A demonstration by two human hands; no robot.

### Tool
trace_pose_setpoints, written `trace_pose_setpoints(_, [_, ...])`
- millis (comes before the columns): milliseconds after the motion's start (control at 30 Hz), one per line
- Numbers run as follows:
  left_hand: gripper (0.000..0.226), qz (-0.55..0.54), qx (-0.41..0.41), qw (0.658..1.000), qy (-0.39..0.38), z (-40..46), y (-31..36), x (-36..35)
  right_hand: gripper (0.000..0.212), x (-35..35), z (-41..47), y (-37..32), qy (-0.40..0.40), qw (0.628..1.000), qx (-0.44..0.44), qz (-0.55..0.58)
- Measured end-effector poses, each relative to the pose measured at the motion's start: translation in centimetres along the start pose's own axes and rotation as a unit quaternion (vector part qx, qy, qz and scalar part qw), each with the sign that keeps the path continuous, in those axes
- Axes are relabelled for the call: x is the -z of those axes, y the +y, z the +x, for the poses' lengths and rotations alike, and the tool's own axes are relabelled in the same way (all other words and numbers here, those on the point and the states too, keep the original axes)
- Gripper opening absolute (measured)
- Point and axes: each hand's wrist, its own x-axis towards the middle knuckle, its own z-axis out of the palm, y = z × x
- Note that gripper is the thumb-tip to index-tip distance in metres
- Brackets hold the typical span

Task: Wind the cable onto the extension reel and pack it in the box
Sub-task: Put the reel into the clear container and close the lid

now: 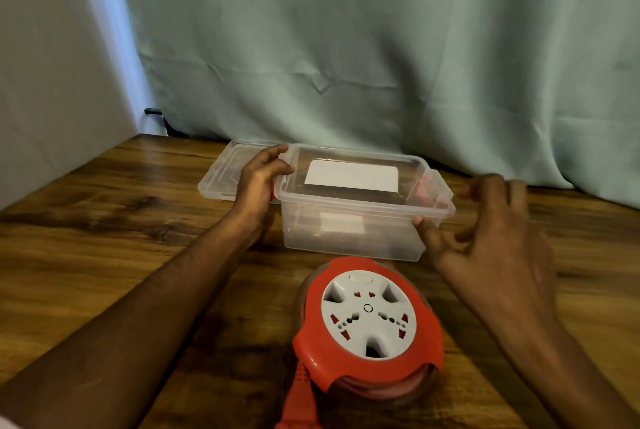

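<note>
Left hand [261, 175] is gripping the box [360, 207] rim while the right hand [485, 234], grip released, is touching its near corner.

Reel [369, 331] is sitting wound on the surface [104, 220] just before the box; its plug [298, 394] is trailing loose and may snag the rim. Lid [225, 172] is lying behind-left.

The left grip [260, 176] reaches forward toward eleven o'clock on a bare, nearly straight forearm, fingers and thumb curled in a clasp. The right grip [491, 238] sits at two o'clock, motion-blurred, fingers spread and relaxed, thumb stretched inward.
</note>
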Motion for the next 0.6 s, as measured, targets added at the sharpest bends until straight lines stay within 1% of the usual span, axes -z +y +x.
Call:
trace_pose_setpoints(33, [0.056,0.002,-0.003,1.000,0.005,-0.2,0.1,-0.1,0.058,0.6,-0.5,-0.4,-0.039,0.999,-0.011,-0.020])
trace_pose_setpoints(67, [0.052,0.001,-0.006,1.000,0.010,-0.3,0.1,-0.2,0.062,1.1,-1.1,-0.9,-0.118,0.992,-0.021,-0.040])
trace_pose_setpoints(100, [0.048,0.001,-0.010,1.000,0.015,-0.4,0.0,-0.3,0.067,1.4,-1.6,-1.6,-0.214,0.975,-0.028,-0.050])
trace_pose_setpoints(133, [0.045,0.004,-0.015,1.000,0.019,-0.5,-0.1,-0.4,0.070,1.4,-2.0,-2.0,-0.303,0.952,-0.032,-0.040])
trace_pose_setpoints(167, [0.043,0.010,-0.020,0.999,0.024,-0.5,-0.1,-0.5,0.070,1.0,-2.3,-2.2,-0.368,0.929,-0.034,-0.005])
trace_pose_setpoints(200, [0.043,0.016,-0.024,0.999,0.026,-0.6,-0.2,-0.6,0.073,0.6,-2.5,-2.0,-0.404,0.913,-0.037,0.042])
trace_pose_setpoints(267, [0.042,0.030,-0.031,0.999,0.034,-0.7,-0.2,-0.6,0.076,-0.3,-2.3,-1.3,-0.422,0.891,-0.063,0.157])
trace_pose_setpoints(300, [0.041,0.035,-0.034,0.998,0.036,-0.8,-0.1,-0.6,0.071,-0.5,-2.0,-0.9,-0.426,0.874,-0.082,0.217])
trace_pose_setpoints(367, [0.039,0.043,-0.039,0.998,0.039,-0.8,-0.1,-0.5,0.052,-0.4,-1.8,-0.7,-0.452,0.827,-0.103,0.319])
trace_pose_setpoints(400, [0.038,0.048,-0.042,0.997,0.041,-0.8,-0.1,-0.5,0.047,-0.5,-1.8,-0.5,-0.462,0.806,-0.110,0.353])
trace_pose_setpoints(433, [0.038,0.049,-0.044,0.997,0.043,-0.8,0.0,-0.5,0.046,-0.5,-1.7,-0.3,-0.463,0.794,-0.117,0.376])
trace_pose_setpoints(533, [0.037,0.042,-0.047,0.997,0.045,-0.7,-0.2,-0.5,0.054,-0.8,-1.3,0.5,-0.457,0.765,-0.155,0.427])
trace_pose_setpoints(600, [0.038,0.039,-0.046,0.997,0.047,-0.6,-0.3,-0.5,0.049,-0.6,-0.9,0.7,-0.450,0.754,-0.146,0.455])
